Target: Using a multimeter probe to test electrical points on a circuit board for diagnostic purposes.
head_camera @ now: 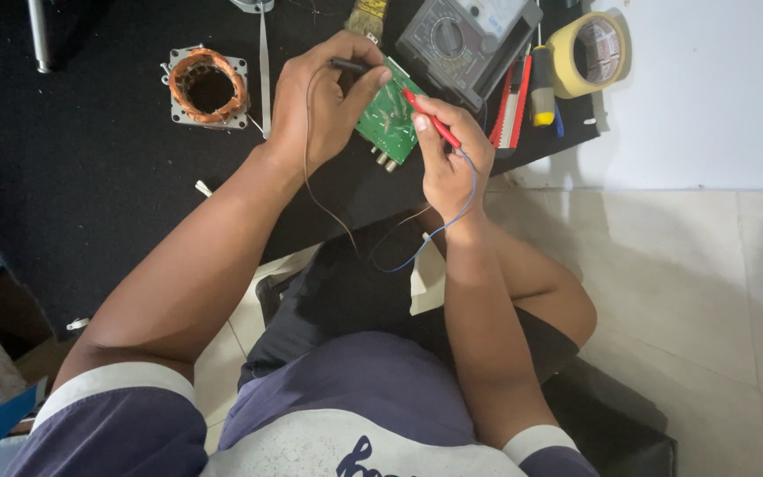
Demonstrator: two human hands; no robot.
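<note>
A black tabletop (90,177) seen from above. At far left lies a copper-wound motor stator (209,86). Next, the left hand (320,102) pinches a black test probe (351,64) against a green circuit board (388,119), which rests tilted between both hands. The right hand (452,163) pinches a red test probe (430,119), its tip on the board. Behind sits a grey multimeter (465,40); farther right, a roll of yellow tape (589,53)

Black mat (90,177) on the floor, bearing copper motor winding (208,86), grey multimeter (465,40), yellow tape roll (591,51), brush (368,18)
</note>
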